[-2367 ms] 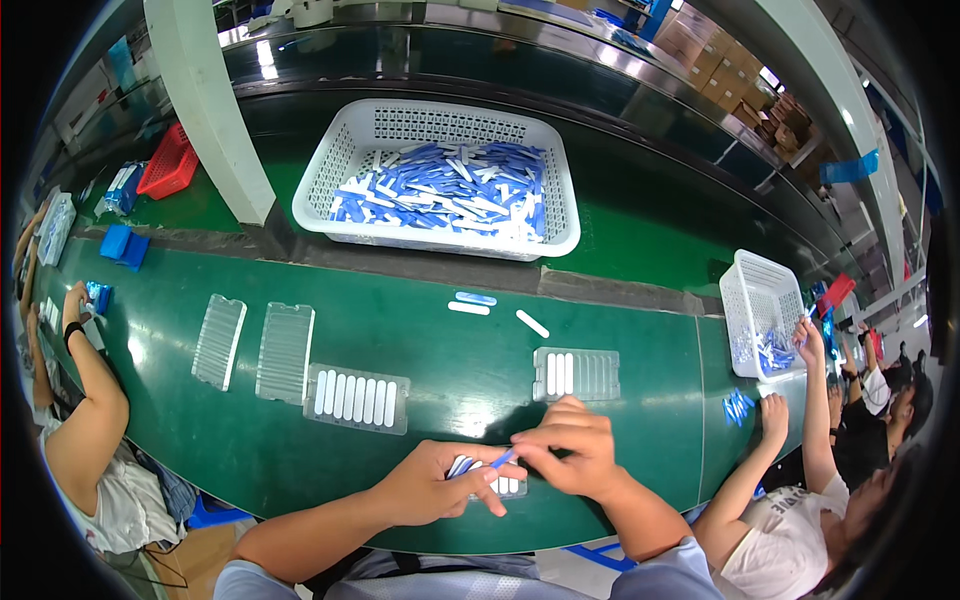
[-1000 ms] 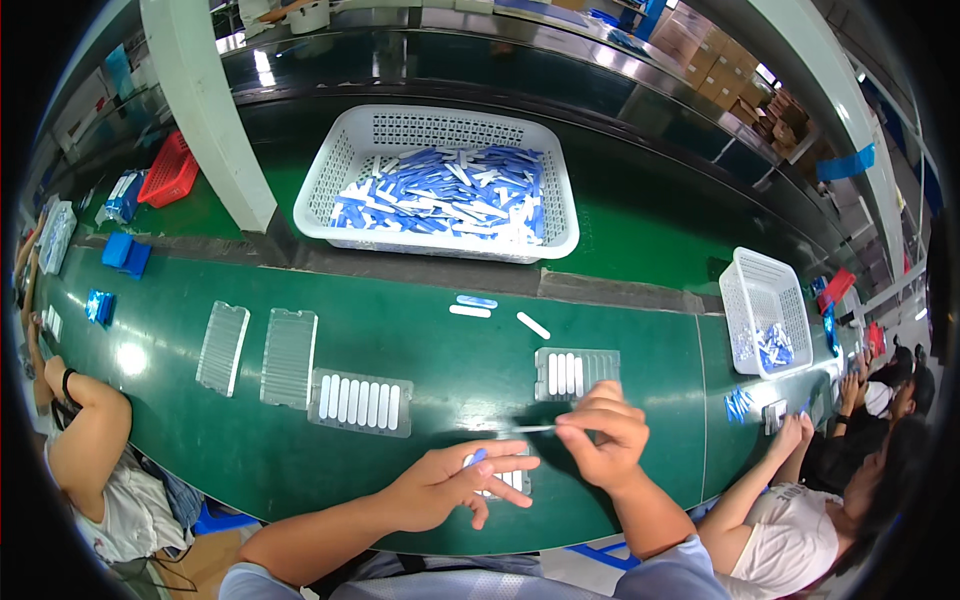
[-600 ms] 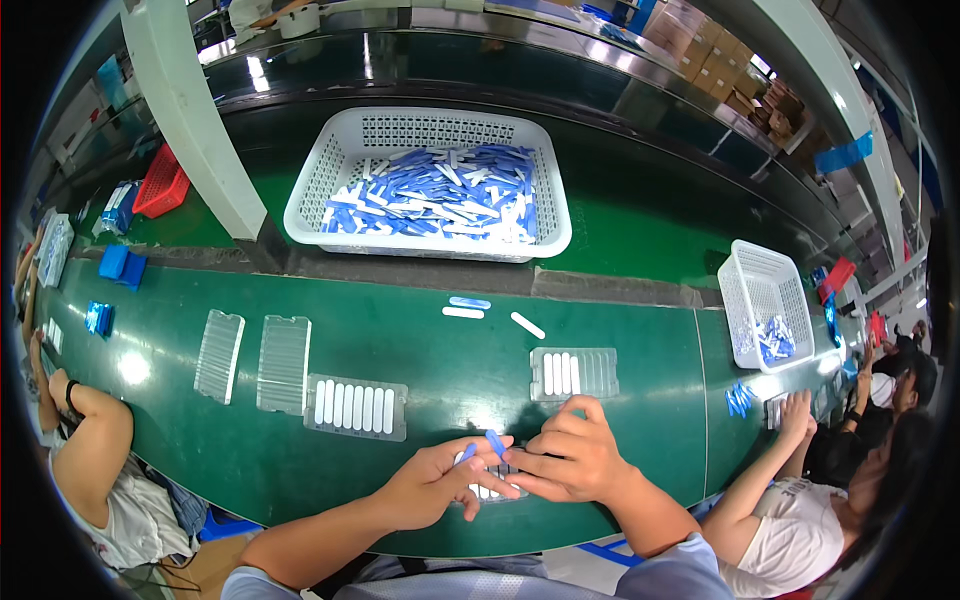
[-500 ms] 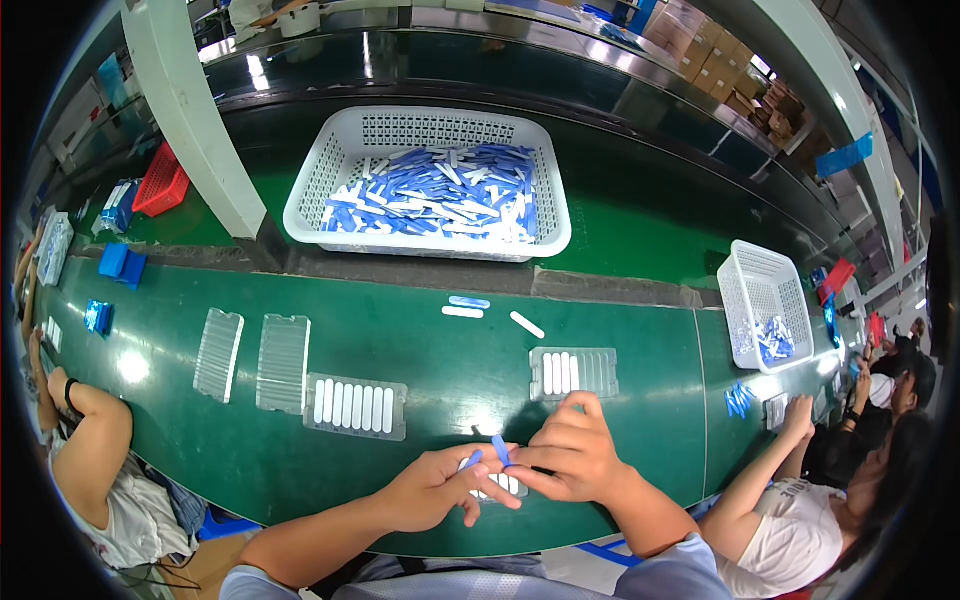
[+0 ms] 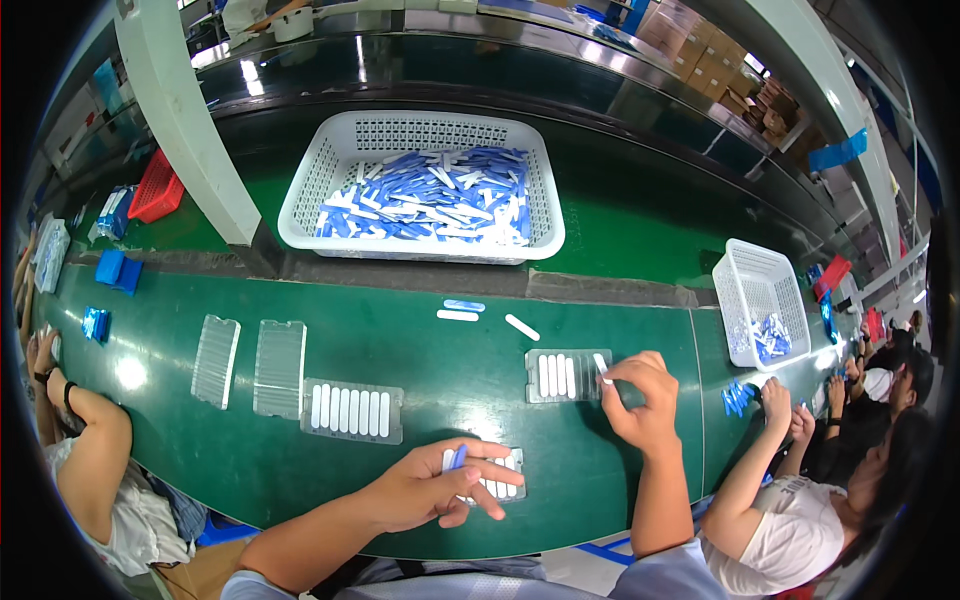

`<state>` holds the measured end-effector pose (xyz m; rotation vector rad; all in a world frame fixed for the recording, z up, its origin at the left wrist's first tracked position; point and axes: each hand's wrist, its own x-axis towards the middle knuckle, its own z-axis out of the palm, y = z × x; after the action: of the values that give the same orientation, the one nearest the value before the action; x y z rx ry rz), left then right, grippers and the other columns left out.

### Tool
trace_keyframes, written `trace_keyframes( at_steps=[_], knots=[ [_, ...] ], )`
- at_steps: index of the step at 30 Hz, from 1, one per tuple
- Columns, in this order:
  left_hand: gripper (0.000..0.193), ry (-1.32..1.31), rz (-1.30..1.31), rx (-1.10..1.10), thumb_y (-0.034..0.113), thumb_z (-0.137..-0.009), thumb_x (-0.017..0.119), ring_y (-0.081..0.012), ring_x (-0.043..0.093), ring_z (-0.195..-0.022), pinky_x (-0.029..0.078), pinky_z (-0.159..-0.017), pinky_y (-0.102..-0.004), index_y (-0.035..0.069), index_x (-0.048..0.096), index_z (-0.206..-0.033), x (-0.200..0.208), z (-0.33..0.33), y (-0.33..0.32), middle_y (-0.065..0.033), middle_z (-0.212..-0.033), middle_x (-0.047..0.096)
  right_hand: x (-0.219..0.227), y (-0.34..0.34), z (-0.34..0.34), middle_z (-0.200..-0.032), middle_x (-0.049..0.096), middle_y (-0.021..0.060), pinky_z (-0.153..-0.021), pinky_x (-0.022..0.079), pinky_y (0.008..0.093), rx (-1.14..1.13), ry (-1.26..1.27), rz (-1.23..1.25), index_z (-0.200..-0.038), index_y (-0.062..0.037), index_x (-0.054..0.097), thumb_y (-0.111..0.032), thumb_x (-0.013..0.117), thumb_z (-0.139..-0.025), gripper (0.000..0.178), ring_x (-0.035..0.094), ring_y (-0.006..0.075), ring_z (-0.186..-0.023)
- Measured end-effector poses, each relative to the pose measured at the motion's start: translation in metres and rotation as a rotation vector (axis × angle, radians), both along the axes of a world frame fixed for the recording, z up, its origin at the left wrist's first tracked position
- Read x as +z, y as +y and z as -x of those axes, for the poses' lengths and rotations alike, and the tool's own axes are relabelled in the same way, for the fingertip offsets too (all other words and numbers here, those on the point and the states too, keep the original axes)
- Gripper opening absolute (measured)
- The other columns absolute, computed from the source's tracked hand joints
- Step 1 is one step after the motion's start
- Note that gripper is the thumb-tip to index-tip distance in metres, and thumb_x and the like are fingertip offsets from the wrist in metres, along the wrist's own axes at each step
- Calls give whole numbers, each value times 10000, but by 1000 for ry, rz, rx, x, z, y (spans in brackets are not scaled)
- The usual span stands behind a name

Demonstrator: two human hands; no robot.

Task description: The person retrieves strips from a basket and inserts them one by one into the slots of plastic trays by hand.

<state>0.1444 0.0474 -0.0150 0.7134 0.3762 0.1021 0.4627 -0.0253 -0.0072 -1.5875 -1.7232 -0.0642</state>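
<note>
Head view: right hand (image 5: pixel 642 405) pinches white strip (image 5: pixel 600 363); half-spread left hand (image 5: pixel 425 487) holds blue strip (image 5: pixel 459 457); co-worker's shirt (image 5: pixel 785 530) print unreadable

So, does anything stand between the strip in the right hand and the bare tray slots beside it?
Nothing visible: the right hand holds the white strip at the right end of the tray, beside uncovered slots.

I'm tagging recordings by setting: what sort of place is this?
Probably a factory production line: there is a long green worktable, a large white basket heaped with blue and white strips, and other people with their hands at work along the table.
</note>
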Motion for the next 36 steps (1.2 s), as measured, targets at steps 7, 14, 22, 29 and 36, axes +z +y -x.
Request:
trace_keyframes(
  at_steps=[7,14,22,29,36],
  knots=[
    [473,-39,208,91,76,-1047,467,-291,703,-1047,399,-514,-250,7,361,-1503,-1,3,5,-259,-1396,558,12,-1,8,-1068,668,62,-889,452,405,20,-234,266,-923,-113,754,-122,771,-720,204,603,266,-1001],
    [532,-25,288,65,88,-1003,473,-319,690,-1065,399,-522,-257,-19,342,-1507,1,2,6,-284,-1418,524,12,-3,1,-1151,639,84,-940,441,413,95,-92,305,-927,-138,801,-133,738,-697,239,572,294,-1050],
    [551,-108,198,-26,209,-1087,429,-289,625,-1204,457,-610,-256,13,254,-1571,0,3,4,-217,-1515,454,1,1,18,-1133,670,84,-903,443,403,71,-96,61,-1002,-104,781,-119,751,-715,289,596,275,-1017],
    [553,-150,68,-258,249,-1111,387,-319,579,-1286,524,-690,-279,67,210,-1602,-7,-4,-11,-197,-1599,345,3,-3,83,-1005,698,59,-877,443,368,546,391,252,-906,-49,781,-121,819,-766,162,631,217,-892],
    [507,-183,52,-248,199,-1115,356,-343,628,-1226,532,-625,-263,16,257,-1577,-5,0,-8,-243,-1547,411,-3,-2,0,-896,652,54,-773,463,352,-104,-92,-101,-851,-99,803,-86,850,-706,153,598,236,-817]
  ],
)
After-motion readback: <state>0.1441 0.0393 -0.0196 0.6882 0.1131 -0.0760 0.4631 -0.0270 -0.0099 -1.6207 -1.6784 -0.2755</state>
